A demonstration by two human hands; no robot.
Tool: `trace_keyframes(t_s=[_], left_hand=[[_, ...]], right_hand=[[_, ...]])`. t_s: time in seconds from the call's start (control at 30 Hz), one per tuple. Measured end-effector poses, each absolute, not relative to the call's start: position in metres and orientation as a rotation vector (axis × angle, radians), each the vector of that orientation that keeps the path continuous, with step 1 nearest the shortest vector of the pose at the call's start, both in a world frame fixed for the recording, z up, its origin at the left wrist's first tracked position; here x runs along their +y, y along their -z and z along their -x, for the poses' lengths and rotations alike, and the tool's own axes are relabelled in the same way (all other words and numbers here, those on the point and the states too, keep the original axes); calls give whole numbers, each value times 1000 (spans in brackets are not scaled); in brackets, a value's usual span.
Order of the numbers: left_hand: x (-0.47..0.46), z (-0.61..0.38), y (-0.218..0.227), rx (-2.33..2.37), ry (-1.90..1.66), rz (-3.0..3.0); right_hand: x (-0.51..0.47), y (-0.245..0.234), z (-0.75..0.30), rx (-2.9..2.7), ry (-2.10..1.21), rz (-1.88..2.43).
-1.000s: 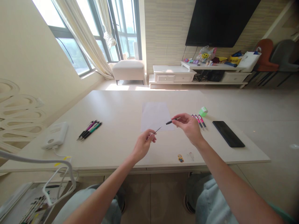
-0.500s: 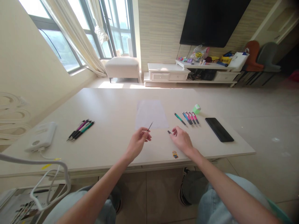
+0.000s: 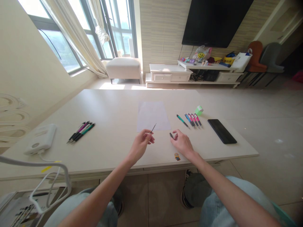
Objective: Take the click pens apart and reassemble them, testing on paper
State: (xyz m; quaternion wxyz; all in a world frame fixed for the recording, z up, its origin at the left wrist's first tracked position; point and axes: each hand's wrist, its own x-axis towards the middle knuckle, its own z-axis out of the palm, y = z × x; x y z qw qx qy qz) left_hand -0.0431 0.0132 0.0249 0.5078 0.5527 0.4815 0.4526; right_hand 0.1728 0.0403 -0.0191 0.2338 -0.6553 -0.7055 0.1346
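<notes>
Pinching tight, my left hand (image 3: 140, 145) holds a thin black pen stick (image 3: 153, 128); my open right hand (image 3: 182, 143) has let go of a short black pen piece (image 3: 171, 135).

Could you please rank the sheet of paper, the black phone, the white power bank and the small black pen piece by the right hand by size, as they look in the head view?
1. Sheet of paper
2. Black phone and white power bank: too alike to rank
3. Black pen piece

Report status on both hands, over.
Left hand pinching thin pen refill; right hand at small black pen part, grip unclear; white paper sheet just ahead.
</notes>
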Motion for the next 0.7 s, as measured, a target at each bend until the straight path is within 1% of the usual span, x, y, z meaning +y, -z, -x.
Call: trace_keyframes(t_s=[0.7], left_hand=[[14, 43, -21, 1108, -1093, -1325]], right_hand=[[40, 16, -172, -1913, -420, 1790]])
